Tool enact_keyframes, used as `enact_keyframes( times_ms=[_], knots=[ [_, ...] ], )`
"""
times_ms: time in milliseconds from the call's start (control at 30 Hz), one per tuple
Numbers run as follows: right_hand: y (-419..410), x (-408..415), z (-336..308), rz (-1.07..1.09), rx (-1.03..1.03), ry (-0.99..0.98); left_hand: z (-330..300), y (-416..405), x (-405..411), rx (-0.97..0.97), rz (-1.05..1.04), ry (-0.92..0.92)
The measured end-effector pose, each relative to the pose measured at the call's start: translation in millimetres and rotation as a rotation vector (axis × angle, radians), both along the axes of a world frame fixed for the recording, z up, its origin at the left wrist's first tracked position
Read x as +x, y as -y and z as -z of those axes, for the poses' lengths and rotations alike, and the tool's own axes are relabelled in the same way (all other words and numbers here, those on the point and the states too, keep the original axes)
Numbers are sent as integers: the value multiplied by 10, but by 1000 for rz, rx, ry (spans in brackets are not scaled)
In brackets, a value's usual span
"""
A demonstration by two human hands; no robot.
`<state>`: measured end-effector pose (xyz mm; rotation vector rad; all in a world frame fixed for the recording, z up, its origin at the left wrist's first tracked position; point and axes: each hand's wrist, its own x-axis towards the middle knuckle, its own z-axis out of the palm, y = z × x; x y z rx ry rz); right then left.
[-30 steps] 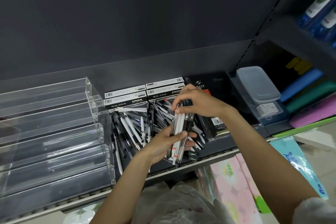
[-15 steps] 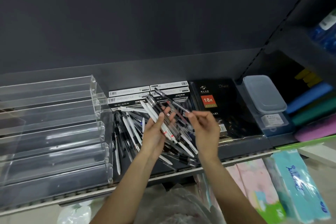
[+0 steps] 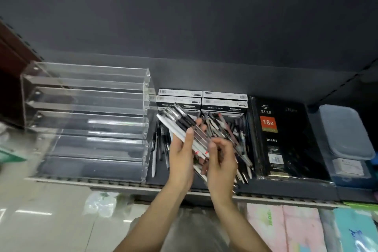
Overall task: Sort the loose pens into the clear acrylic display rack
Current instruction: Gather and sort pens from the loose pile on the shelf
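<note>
The left hand (image 3: 182, 155) grips a fanned bundle of pens (image 3: 180, 125) above the loose pile (image 3: 227, 135), thumb across them; the right hand (image 3: 222, 157) sits just beside at three o'clock, fingers curled at the bundle's lower ends, its grip unclear. Square the ends before carrying them toward nine o'clock, where the acrylic rack (image 3: 88, 120) waits on the shelf.

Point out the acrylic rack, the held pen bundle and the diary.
acrylic rack (image 3: 92, 125), head view, a middle tier's front wall.
pen bundle (image 3: 184, 124), head view, dark barrels above the left thumb.
diary (image 3: 286, 149), head view, black cover.
</note>
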<state>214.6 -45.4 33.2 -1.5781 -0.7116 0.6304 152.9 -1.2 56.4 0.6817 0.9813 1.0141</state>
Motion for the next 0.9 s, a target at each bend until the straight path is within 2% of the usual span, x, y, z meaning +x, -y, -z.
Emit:
enact_keyframes(
  times_ms=[133, 233, 400, 467, 600, 800, 900],
  knots=[
    [-104, -188, -82, -118, 16, 76, -108, -65, -442, 40, -58, -213],
    [-201, -360, -163, -245, 29, 122, -119, -179, -833, 6, -41, -203],
    [-588, -773, -293, -420, 29, 353, -177, -437, -1438, -29, -141, -166],
    [-815, -1015, -385, -431, 69, 379, -162, -612, -1746, -38, -190, -149],
    [-1401, -1404, -573, -315, 148, 423, -190, -1011, -2441, -32, -240, -109],
    [-2388, -1847, -630, -349, 152, 780, -191, -1476, -3167, -8, -283, -140],
    [-2630, -1995, -550, -404, 91, 862, -151, -1611, -3313, -10, -279, -159]
  ],
)
